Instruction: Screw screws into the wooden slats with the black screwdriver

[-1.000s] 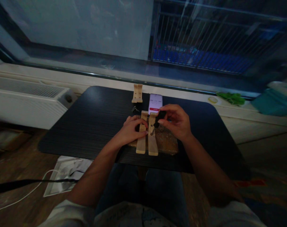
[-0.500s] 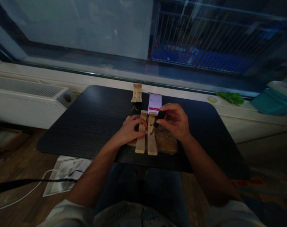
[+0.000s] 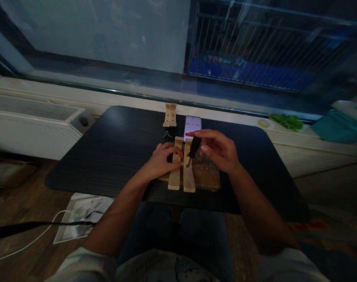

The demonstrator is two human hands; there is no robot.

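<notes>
Two pale wooden brackets lie side by side on a brown wooden board (image 3: 207, 172). Across the left bracket (image 3: 174, 180) rests my left hand (image 3: 164, 159), its thumb and fingers closed about the bracket's sides. My right hand (image 3: 221, 150) has its fingers at the black handle of a screwdriver (image 3: 194, 147), index finger on top and thumb beside it. The screwdriver tilts, with its tip down at a hole in the right bracket (image 3: 189, 182). Whether a screw sits under the tip is too small to tell.
Behind the brackets a phone (image 3: 192, 124) lies with its screen lit. A few screws (image 3: 167, 134) and another pair of wooden brackets (image 3: 170, 115) are farther back on the black table (image 3: 107, 156). A window, a radiator (image 3: 34, 121) and a sill with green leaves (image 3: 287, 121) border it.
My right hand's fingers have loosened and shifted on the screwdriver's handle, with the thumb drawn back. The handle stands more upright. My left hand and the brackets stay in place.
</notes>
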